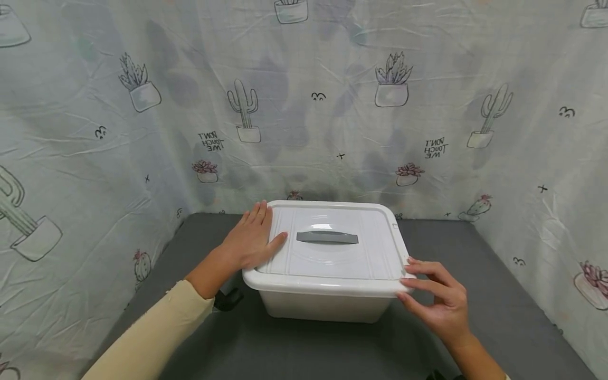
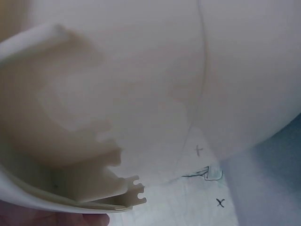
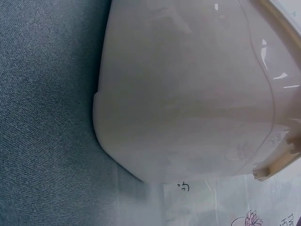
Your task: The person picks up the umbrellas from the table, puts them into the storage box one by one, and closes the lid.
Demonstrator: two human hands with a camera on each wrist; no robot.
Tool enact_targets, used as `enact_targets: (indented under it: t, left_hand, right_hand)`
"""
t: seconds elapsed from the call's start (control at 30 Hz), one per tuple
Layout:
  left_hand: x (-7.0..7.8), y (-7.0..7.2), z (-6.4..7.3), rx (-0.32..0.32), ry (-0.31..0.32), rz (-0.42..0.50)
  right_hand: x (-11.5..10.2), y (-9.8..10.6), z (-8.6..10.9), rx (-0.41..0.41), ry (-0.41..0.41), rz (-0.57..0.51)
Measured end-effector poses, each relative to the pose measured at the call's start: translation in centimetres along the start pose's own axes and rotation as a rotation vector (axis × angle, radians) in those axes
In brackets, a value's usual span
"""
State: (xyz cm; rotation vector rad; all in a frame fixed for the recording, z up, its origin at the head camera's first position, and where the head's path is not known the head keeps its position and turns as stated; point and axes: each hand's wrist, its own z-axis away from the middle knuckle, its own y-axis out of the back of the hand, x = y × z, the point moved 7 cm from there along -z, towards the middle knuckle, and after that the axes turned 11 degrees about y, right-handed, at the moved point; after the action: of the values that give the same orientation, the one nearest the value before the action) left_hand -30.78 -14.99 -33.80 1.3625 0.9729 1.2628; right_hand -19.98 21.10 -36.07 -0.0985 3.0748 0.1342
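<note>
A white storage bin [image 1: 325,309] stands on the dark surface, its white lid [image 1: 285,253] on top with a grey handle [image 1: 328,237]. My left hand [image 1: 250,240] rests on the lid's left edge, fingers straight and thumb spread over the top. At the front right corner, my right hand [image 1: 439,295] pinches the lid's rim, thumb low at the edge and fingertips above it. The left wrist view shows the bin's side wall [image 2: 141,94] from below, with fingers [image 2: 70,219] along the rim. In the right wrist view the other side wall [image 3: 188,94] fills the middle.
A dark grey tabletop [image 1: 304,351] lies under the bin. Pale curtains [image 1: 323,132] printed with potted cacti surround it at the back and both sides. A black strap piece [image 1: 229,300] shows by the left wrist.
</note>
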Motion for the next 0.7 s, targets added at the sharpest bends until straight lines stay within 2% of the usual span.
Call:
enact_targets:
  t: [0.33, 0.53, 0.7]
  left_hand:
    - [-0.1, 0.2, -0.4, -0.013, -0.001, -0.006]
    - [-0.1, 0.4, -0.2, -0.007, 0.002, 0.001]
    - [-0.4, 1.1, 0.1, 0.015, -0.017, 0.082]
  right_hand:
    - [-0.5, -0.3, -1.3, -0.04, 0.05, 0.036]
    - [-0.7, -0.4, -2.0, -0.044, 0.086, 0.058]
    - [-0.1, 0.1, -2.8, -0.037, 0.082, 0.106]
